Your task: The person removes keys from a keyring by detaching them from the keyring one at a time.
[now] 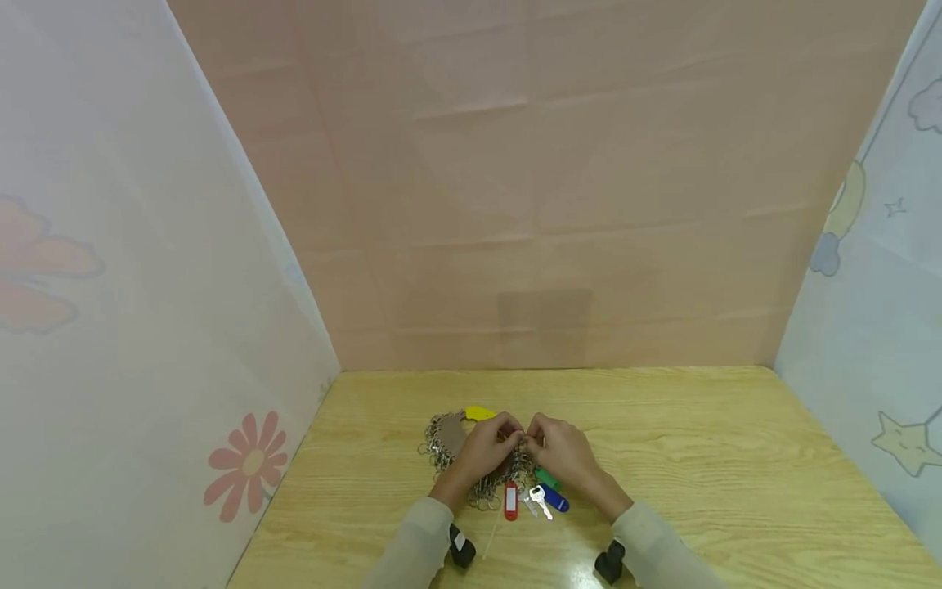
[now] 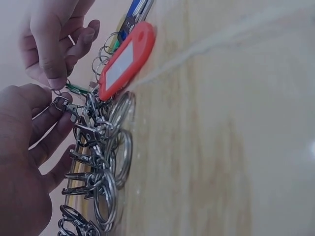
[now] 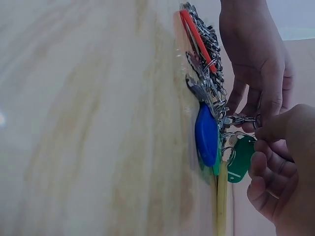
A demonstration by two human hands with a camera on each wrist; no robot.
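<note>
My left hand [image 1: 484,448] pinches a small metal ring with a swivel clasp [image 2: 73,112] between thumb and fingertips. Against it, fingertips almost meeting, my right hand [image 1: 565,451] pinches the ring end of a green key tag [image 3: 241,160]. Below both hands lies a heap of metal clasps and split rings [image 1: 486,489], set around a brown flat piece [image 1: 452,435] that the left hand partly covers. A red key tag [image 1: 511,501], a blue key tag [image 1: 555,498] and silver keys [image 1: 540,499] lie at the near side. The fingertips hide the exact joint between rings.
A yellow piece [image 1: 480,413] lies behind the left hand. A thin pale strand [image 1: 491,536] runs toward the front of the wood-grain table [image 1: 699,491]. A brown wall [image 1: 441,204] stands behind, with patterned white sheets [image 1: 147,245] on both sides.
</note>
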